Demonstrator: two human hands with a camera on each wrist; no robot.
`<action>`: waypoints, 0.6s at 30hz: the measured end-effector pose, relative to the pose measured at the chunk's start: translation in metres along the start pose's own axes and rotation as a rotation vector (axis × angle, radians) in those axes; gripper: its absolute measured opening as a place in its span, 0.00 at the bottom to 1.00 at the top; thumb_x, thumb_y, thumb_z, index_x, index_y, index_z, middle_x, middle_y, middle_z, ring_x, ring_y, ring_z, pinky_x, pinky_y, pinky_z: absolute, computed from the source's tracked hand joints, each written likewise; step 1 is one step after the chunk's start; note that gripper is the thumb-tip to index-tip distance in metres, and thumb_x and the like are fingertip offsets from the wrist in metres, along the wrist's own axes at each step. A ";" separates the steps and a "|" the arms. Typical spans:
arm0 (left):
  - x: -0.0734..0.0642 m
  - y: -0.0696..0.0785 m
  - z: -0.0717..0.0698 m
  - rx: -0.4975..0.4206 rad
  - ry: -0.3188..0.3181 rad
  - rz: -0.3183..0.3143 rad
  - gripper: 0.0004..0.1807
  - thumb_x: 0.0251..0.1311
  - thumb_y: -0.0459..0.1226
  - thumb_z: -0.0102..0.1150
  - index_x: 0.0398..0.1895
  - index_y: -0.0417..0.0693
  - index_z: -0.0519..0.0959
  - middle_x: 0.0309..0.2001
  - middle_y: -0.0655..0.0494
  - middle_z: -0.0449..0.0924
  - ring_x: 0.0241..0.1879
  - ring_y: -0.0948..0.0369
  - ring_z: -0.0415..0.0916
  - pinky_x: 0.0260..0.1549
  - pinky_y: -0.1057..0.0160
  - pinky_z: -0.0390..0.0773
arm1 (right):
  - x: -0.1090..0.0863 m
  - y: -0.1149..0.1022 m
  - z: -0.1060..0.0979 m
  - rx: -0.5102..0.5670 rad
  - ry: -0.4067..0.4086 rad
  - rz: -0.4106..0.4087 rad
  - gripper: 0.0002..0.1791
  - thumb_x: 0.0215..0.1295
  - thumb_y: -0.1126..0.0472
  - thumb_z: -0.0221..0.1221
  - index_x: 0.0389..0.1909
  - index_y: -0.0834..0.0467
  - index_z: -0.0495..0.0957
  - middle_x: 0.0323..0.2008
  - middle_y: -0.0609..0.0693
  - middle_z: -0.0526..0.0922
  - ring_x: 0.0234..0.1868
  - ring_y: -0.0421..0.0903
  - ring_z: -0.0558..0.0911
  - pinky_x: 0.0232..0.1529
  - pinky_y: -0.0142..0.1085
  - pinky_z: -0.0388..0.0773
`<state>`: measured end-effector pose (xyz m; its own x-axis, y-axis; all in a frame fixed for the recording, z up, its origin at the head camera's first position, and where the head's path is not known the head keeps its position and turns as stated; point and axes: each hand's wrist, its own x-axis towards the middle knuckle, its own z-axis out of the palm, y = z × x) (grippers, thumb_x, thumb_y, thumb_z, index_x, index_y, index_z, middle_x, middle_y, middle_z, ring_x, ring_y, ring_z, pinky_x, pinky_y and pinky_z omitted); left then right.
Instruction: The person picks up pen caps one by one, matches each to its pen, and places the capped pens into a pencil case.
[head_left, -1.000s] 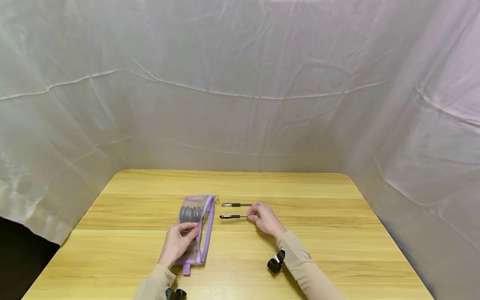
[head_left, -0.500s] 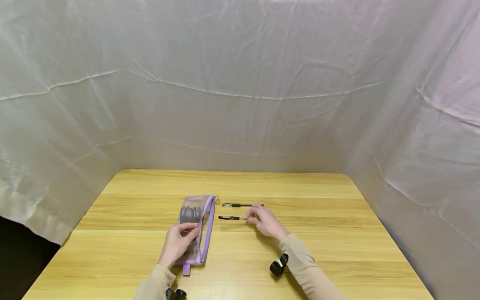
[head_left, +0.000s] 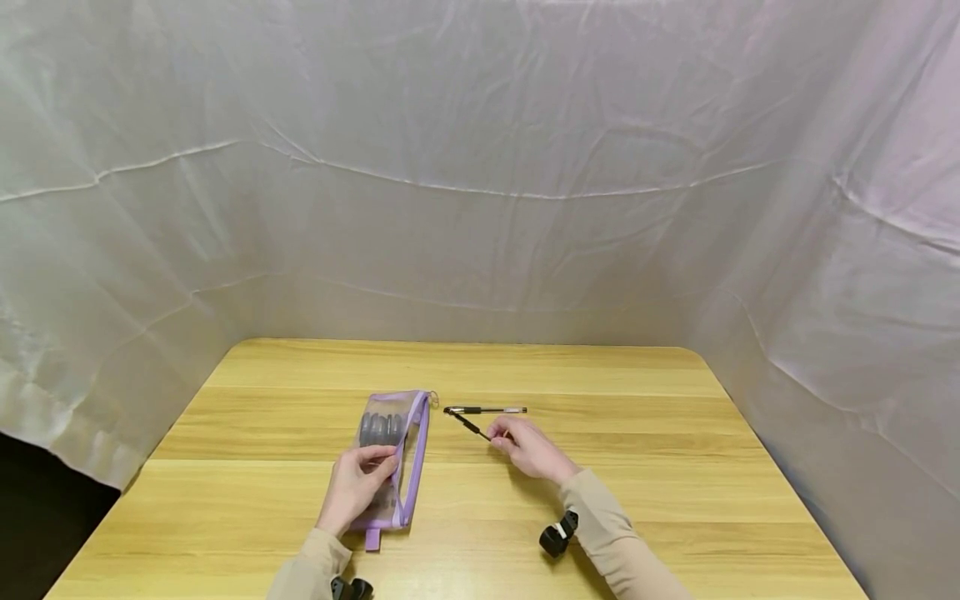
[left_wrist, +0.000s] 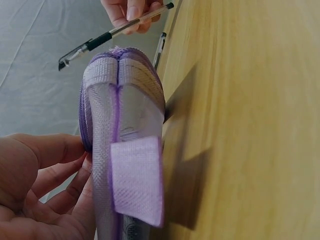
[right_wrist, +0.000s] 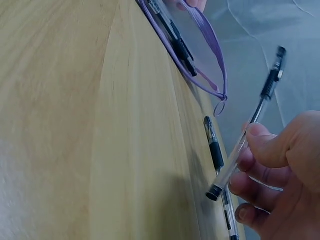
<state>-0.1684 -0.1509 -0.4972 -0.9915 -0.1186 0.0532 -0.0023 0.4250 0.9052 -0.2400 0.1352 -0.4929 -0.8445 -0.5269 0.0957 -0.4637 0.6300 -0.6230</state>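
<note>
A purple-trimmed mesh pencil case (head_left: 367,500) lies on the table with its zip opening facing right. My left hand (head_left: 356,483) pinches the upper edge of that opening between thumb and fingers, holding it apart. Through the mesh show dark grey rounded shapes (head_left: 381,429), and in the right wrist view a black pen (right_wrist: 175,40) lies inside the opening. My right hand (head_left: 532,450) holds a clear-barrelled black gel pen (right_wrist: 269,82) by its barrel between thumb and fingers, capped end pointing up and away, raised off the table. A second gel pen (head_left: 487,410) lies flat behind it.
A metal ring (head_left: 433,398) hangs at the case's far zip end, and a purple fabric tab (head_left: 372,540) sticks out at the near end. The wooden table (head_left: 637,500) is enclosed by pale hanging cloth (head_left: 480,233) at the back and sides.
My right hand has drawn slightly back with the gel pen and lifted it. The capped end has swung away from me, so the pen now slants. My left hand and the pencil case stay put.
</note>
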 end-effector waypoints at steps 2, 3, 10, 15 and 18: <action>0.000 0.000 0.000 0.000 -0.001 0.006 0.11 0.62 0.30 0.64 0.45 0.34 0.85 0.38 0.43 0.88 0.31 0.65 0.78 0.29 0.73 0.77 | -0.001 -0.001 0.000 0.012 -0.006 -0.014 0.06 0.72 0.67 0.54 0.45 0.62 0.78 0.38 0.51 0.83 0.37 0.40 0.76 0.43 0.34 0.77; 0.000 0.000 -0.001 -0.001 -0.001 0.007 0.11 0.62 0.30 0.64 0.46 0.33 0.85 0.38 0.43 0.88 0.31 0.65 0.78 0.29 0.73 0.77 | -0.001 -0.001 0.000 0.022 -0.008 -0.018 0.06 0.73 0.67 0.54 0.45 0.62 0.77 0.38 0.51 0.82 0.37 0.39 0.76 0.44 0.33 0.78; 0.000 -0.001 0.001 -0.003 0.002 0.001 0.10 0.61 0.29 0.64 0.45 0.34 0.86 0.37 0.43 0.88 0.30 0.67 0.77 0.29 0.73 0.77 | -0.001 -0.001 0.003 0.105 -0.016 -0.088 0.06 0.73 0.68 0.52 0.46 0.66 0.74 0.34 0.52 0.80 0.35 0.36 0.76 0.43 0.31 0.79; 0.002 -0.001 0.002 -0.001 0.003 0.002 0.10 0.61 0.28 0.63 0.45 0.34 0.86 0.37 0.43 0.88 0.30 0.67 0.77 0.30 0.73 0.78 | -0.003 -0.005 0.005 0.254 -0.042 -0.082 0.08 0.72 0.71 0.52 0.49 0.70 0.71 0.36 0.59 0.82 0.35 0.42 0.80 0.39 0.30 0.82; 0.002 -0.002 0.002 -0.002 0.002 0.005 0.10 0.61 0.29 0.64 0.44 0.34 0.86 0.37 0.44 0.88 0.30 0.68 0.77 0.30 0.73 0.78 | -0.003 -0.006 0.007 0.400 -0.084 -0.026 0.13 0.72 0.73 0.50 0.54 0.72 0.67 0.40 0.64 0.81 0.37 0.47 0.84 0.40 0.34 0.86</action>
<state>-0.1704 -0.1504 -0.4997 -0.9912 -0.1188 0.0584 0.0025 0.4237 0.9058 -0.2327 0.1289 -0.4943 -0.8013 -0.5951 0.0621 -0.3302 0.3533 -0.8753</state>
